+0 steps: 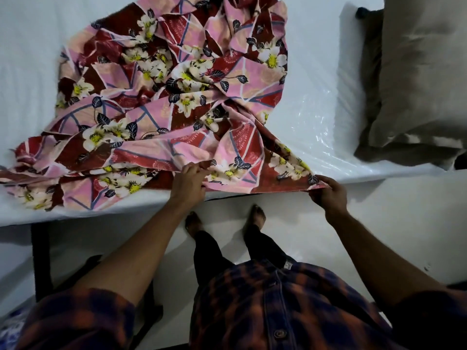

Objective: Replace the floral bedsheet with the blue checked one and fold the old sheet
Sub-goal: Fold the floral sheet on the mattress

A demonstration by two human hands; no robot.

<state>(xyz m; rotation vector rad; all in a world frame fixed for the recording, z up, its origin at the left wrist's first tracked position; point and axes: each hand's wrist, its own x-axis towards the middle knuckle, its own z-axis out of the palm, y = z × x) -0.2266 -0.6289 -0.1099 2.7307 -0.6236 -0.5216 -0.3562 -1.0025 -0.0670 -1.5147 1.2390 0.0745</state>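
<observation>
Head view, crumpled pink and maroon floral cotton bedsheet (174, 97) heaped on the white plastic-covered mattress (316, 117), left hand (189, 181) pinching its near hem at 6 o'clock, right hand (328, 192) gripping the corner at 4 o'clock, grey-brown pillow (417, 84) at 3 o'clock

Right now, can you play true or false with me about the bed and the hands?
The left hand and the right hand both pinch the near edge of the floral bedsheet. True.
The floral bedsheet is neatly folded. False: it lies crumpled on the mattress.
A brownish pillow lies at the right end of the mattress. True.
The person wears shoes. False: the feet are bare.
</observation>
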